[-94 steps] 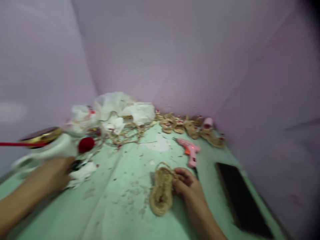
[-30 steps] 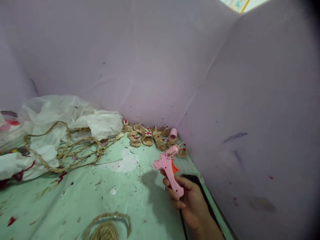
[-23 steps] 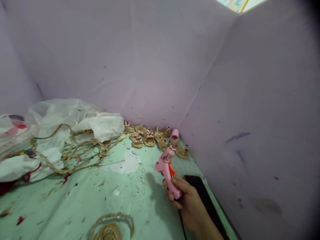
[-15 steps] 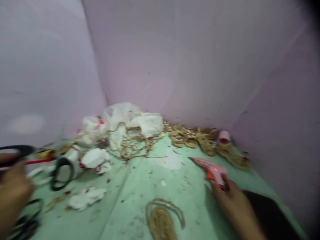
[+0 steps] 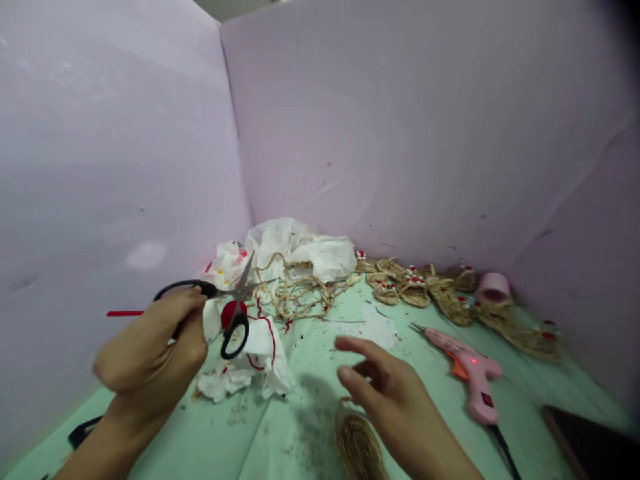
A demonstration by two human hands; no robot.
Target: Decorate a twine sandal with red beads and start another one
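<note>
My left hand [image 5: 160, 340] is closed around black-handled scissors [image 5: 243, 290], whose blades are spread and point up and away to the right. A thin red strip [image 5: 125, 313] sticks out to the left beside this hand; whether the hand grips it too is hidden. My right hand [image 5: 390, 393] hovers with fingers apart and nothing in it, over a coiled twine sole [image 5: 359, 443] that it partly covers. To its right, the pink glue gun [image 5: 467, 367] lies on the green table cover, its red light on.
Small twine slippers [image 5: 414, 290] with red and white beads line the back right, near a pink roll [image 5: 494, 288]. Loose twine [image 5: 295, 297] and white plastic bags [image 5: 323, 257] lie at the back. Crumpled white tissue [image 5: 265, 347] with red cord sits left of centre. A dark flat object [image 5: 590, 443] lies front right.
My right hand has let go of the glue gun, now on the table, and moved left over the twine sole. My left hand has brought the scissors further into view.
</note>
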